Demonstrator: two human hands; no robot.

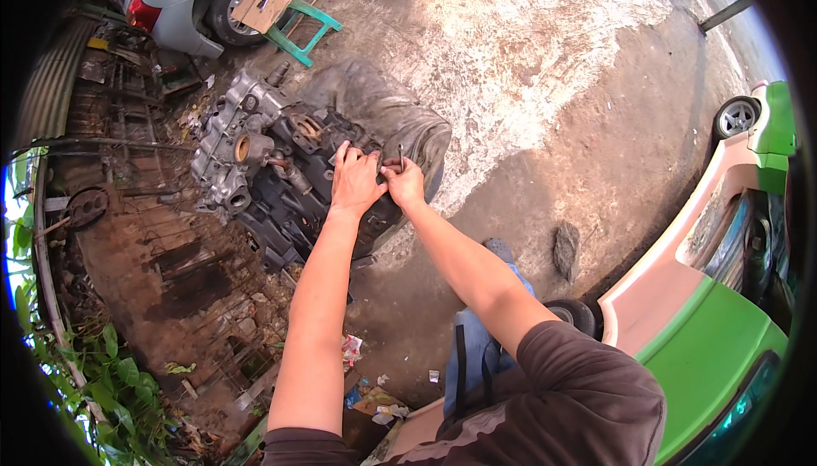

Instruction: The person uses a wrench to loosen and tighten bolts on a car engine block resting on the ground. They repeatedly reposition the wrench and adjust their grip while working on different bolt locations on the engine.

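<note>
Both arms reach forward to a pile of engine parts. My left hand (pixel 356 180) lies over a dark, greasy metal part, palm down and fingers stretched out. Close beside it, my right hand (pixel 404 183) is closed in a pinch on a thin dark metal rod (pixel 401 153), which stands up from the fingertips; its exact kind is too small to tell. The thumbs of the two hands nearly meet. To the left of the hands sits a silver engine casting (pixel 242 121) with round openings. Black plastic engine parts (pixel 285 215) lie below it, partly hidden by my left arm.
A large dark, crumpled cover (pixel 366 96) lies behind the parts. Beyond stand a green stool (pixel 311 28) with cardboard on it and a grey car (pixel 174 2). A green and pink vehicle (pixel 681 330) is on the right. A stone (pixel 566 251) rests on the concrete.
</note>
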